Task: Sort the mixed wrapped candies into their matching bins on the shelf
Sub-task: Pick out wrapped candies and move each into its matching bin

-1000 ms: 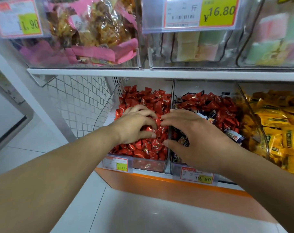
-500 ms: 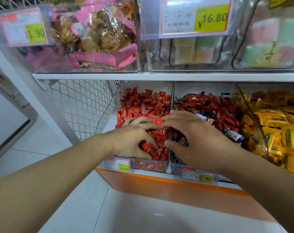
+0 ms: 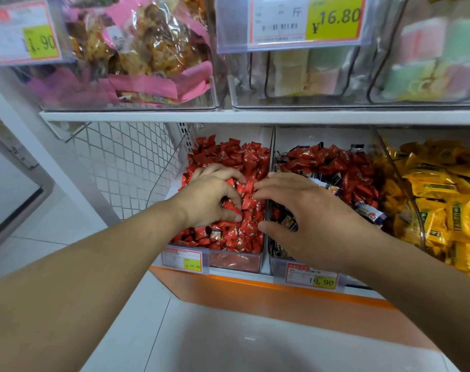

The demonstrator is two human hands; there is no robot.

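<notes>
A clear bin on the lower shelf is full of red wrapped candies. My left hand lies in it, fingers curled round a clump of red candies. One dark-wrapped candy sits among the red ones near the bin's front. The bin to the right holds red candies mixed with dark blue and white ones. My right hand spreads over the divider between the two bins, its fingertips touching red candies; I see nothing held in it.
A third bin at the right holds yellow packets. The upper shelf carries clear bins of pink-wrapped snacks and pastel sweets. Price tags hang on the bin fronts. White mesh closes the left side.
My left hand has slid towards the bin's front and curled tighter into the red candies. The right hand has stayed over the divider. The camera has moved slightly.
</notes>
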